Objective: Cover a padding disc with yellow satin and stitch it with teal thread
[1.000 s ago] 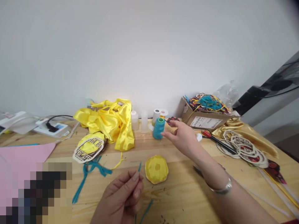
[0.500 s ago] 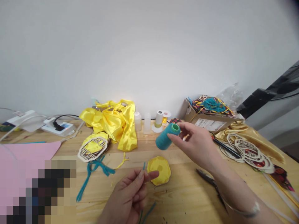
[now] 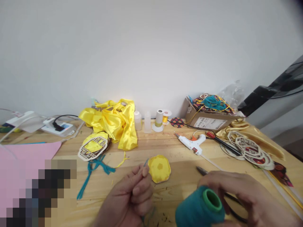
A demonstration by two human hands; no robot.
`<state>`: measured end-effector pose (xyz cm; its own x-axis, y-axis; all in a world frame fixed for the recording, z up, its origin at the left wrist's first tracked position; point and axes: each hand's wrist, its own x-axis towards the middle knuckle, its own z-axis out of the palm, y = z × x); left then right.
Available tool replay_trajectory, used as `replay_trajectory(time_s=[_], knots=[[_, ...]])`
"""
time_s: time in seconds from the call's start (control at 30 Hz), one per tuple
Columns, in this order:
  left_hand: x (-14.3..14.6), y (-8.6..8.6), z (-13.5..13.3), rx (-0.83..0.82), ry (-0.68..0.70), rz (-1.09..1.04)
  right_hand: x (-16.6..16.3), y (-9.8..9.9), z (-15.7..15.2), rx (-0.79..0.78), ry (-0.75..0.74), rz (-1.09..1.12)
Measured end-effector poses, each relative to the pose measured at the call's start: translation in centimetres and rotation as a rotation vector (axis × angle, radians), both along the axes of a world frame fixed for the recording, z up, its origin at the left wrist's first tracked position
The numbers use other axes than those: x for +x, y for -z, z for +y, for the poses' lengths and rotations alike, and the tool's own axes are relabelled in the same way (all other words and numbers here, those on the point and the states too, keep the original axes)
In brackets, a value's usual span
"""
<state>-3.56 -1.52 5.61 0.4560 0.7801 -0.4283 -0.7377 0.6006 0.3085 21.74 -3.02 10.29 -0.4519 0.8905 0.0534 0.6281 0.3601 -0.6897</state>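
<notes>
My right hand (image 3: 246, 195) grips a teal spool of thread (image 3: 194, 208) at the lower right, its green core tilted up toward me. In my left hand (image 3: 132, 192), thumb and forefinger pinch a teal thread (image 3: 146, 162) whose tip sticks up; more of it hangs dimly below the fist. Just beyond the left fingertips lies a yellow satin-covered disc (image 3: 159, 169) with scalloped edges. Scissors (image 3: 202, 171) lie on the table, partly hidden by the right hand.
A white glue gun (image 3: 193, 143) lies right of centre. Behind it stands a cardboard box (image 3: 208, 122) of scraps. Yellow satin (image 3: 113, 121), wooden lattice pieces (image 3: 93, 146) and teal strands (image 3: 94, 167) lie left. Small bottles (image 3: 147, 122) line the wall; more lattice pieces (image 3: 251, 149) lie right.
My right hand has brought the teal spool down and nearer to me, uncovering the glue gun. My left hand keeps its pinch on the thread, nearly in place.
</notes>
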Motion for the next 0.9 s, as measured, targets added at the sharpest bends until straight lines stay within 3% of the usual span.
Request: replay_trajectory(time_s=[0.23, 0.4, 0.6, 0.7, 0.9], knots=[[-1.4, -1.4, 0.5, 0.045, -0.236, 0.209, 3.4, 0.9, 0.9, 0.021, 0.36, 0.19], [-0.6, -1.2, 0.6, 0.061, -0.236, 0.313, 3.6, 0.7, 2.3, 0.02, 0.55, 0.424], [0.2, -0.4, 0.4, 0.075, -0.189, 0.35, 3.9, 1.7, 3.3, 0.016, 0.594, 0.6], [0.8, 0.1, 0.0, 0.063, -0.079, 0.336, 3.9, 1.9, 3.4, 0.02, 0.579, 0.577], [2.9, 0.8, -0.4, -0.121, 0.069, 0.229, 2.2, 1.4, 2.4, 0.006, 0.515, 0.565]])
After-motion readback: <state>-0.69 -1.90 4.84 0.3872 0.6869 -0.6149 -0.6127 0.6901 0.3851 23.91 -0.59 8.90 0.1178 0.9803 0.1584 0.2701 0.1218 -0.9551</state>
